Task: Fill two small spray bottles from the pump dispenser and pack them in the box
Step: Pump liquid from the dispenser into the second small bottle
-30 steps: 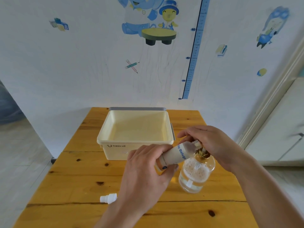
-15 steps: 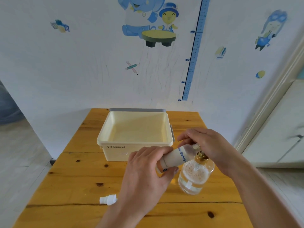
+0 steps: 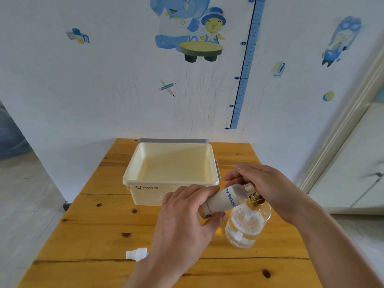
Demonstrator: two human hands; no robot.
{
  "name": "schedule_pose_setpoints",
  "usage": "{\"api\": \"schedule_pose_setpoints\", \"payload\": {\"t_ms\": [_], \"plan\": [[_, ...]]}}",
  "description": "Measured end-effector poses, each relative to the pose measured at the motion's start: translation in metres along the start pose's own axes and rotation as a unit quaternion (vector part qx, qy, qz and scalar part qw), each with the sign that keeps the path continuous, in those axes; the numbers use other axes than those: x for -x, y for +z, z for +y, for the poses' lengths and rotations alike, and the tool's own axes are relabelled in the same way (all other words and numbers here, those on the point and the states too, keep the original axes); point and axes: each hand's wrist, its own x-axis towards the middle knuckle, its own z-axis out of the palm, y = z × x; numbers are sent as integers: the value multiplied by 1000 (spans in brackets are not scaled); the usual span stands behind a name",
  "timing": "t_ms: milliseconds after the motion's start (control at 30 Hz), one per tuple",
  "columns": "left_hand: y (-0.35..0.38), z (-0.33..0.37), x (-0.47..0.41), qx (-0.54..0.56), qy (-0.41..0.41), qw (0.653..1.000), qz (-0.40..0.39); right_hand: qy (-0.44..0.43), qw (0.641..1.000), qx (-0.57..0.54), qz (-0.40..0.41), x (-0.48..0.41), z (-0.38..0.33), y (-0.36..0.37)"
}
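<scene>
My left hand point(image 3: 187, 221) grips a small white spray bottle point(image 3: 223, 199) with blue lettering, tilted so its open neck points at the pump head. My right hand point(image 3: 268, 188) is curled over the gold pump top of the clear glass dispenser point(image 3: 248, 223), which stands on the table and holds foamy liquid. The pump head itself is hidden under my fingers. A cream plastic box point(image 3: 145, 189) sits open behind them. A white spray cap point(image 3: 136, 254) lies on the table near the front left. A second small bottle is not in view.
The wooden table point(image 3: 93, 235) stands against a white wall with blue cartoon stickers. A grey lid point(image 3: 173, 140) lies behind the box at the wall. A white cabinet point(image 3: 357, 173) stands to the right, floor drops off at the left.
Both hands and the bottles keep nearly the same pose; the view has shifted slightly. The foam in the dispenser stays about the same.
</scene>
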Motion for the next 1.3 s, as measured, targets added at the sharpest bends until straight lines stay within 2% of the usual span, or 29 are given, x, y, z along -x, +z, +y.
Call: {"api": "schedule_pose_setpoints", "payload": {"t_ms": [67,233,467,633,833,1033,1200,1300], "plan": [[-1,1,0,4,0,1000,3,3,1000,-1,-12,1,-2,-2],[1,0,0,1,2,1000,-1,2,999,13,33,-1,1,3],[0,0,-1,8,0,1000,5,2,1000,-3,-1,1,-3,-1],[0,0,-1,4,-2,1000,0,4,999,3,34,-1,1,4],[-3,1,0,4,0,1000,2,4,1000,-17,-7,3,-2,1],[0,0,0,1,-1,1000,2,2,999,11,30,2,0,5],[0,1,0,9,0,1000,8,3,1000,-14,-1,4,0,1],[0,1,0,10,-1,1000,7,4,1000,-5,16,3,-1,3]]}}
